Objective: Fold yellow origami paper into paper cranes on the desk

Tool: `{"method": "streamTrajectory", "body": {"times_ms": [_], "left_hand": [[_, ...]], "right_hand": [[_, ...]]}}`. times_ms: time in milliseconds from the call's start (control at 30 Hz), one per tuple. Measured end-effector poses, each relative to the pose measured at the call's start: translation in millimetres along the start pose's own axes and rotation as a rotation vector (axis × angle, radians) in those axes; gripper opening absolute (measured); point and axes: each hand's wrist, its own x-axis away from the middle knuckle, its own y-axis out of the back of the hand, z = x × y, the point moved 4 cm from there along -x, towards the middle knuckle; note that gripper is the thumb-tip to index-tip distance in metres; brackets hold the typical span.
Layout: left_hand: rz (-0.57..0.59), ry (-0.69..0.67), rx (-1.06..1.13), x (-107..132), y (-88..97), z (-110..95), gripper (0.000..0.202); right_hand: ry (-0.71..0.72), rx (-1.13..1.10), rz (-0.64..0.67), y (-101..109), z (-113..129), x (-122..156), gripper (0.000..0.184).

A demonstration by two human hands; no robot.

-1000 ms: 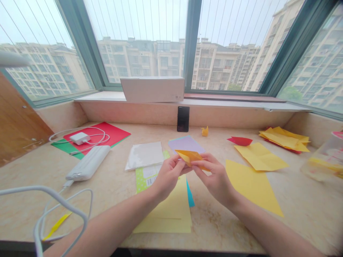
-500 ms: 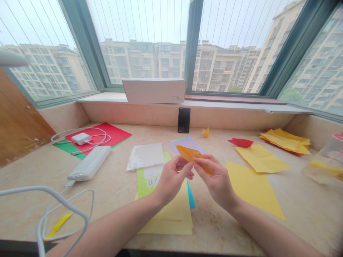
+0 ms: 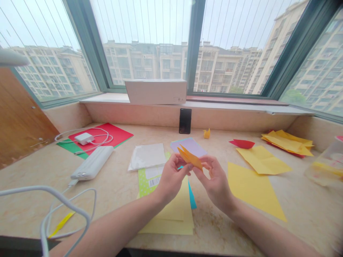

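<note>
A piece of folded orange paper [image 3: 190, 157] is held up above the counter between my two hands. My left hand [image 3: 175, 172] pinches its left and lower side with thumb and fingers. At its right end, my right hand [image 3: 214, 177] grips the paper between thumb and fingertips. Two pointed flaps stick up at the paper's upper left. Beneath the hands lie pale yellow sheets [image 3: 171, 223], a green dotted packet [image 3: 144, 182] and a blue paper piece [image 3: 192, 198]. Some fingertips are hidden behind the paper.
Yellow sheets [image 3: 254, 191] and a red folded piece [image 3: 242, 144] lie right. A small orange folded figure [image 3: 206, 133] and a phone [image 3: 185, 121] stand at the back. Left are a white power bank [image 3: 92, 164], cables and red paper [image 3: 120, 135]. A clear container [image 3: 328, 164] sits far right.
The orange paper has turned so that two separate points now show at its upper left. My right hand has shifted its grip on the right end. The view has moved slightly.
</note>
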Motion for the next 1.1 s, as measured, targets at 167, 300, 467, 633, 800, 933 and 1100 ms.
{"method": "streamTrajectory", "body": {"times_ms": [167,300,467,633,800,933,1100], "left_hand": [[0.108,0.021,0.028,-2,-1.1,-3,0.025],[0.203,-0.007,0.033,-1,-4.5,-8,0.025],[0.22,0.004,0.045,-3,-4.8,-7,0.026],[0.178,0.06,0.012,-5,-1.0,-3,0.026],[0.182,0.065,-0.003,-3,-3.0,-1,0.028],[0.212,0.05,0.006,0,-6.8,-3,0.027],[0.237,0.081,0.018,3,-8.1,-3,0.031]], "right_hand": [[-0.093,-0.108,0.029,6,-2,-3,0.034],[-0.147,-0.135,0.135,10,2,-8,0.022],[-0.196,-0.241,0.156,11,4,-11,0.023],[-0.128,-0.071,0.141,15,4,-11,0.023],[-0.15,-0.057,0.145,13,1,-11,0.019],[-0.215,-0.166,0.088,11,-4,-11,0.042],[-0.32,-0.191,0.06,12,-8,-11,0.049]]}}
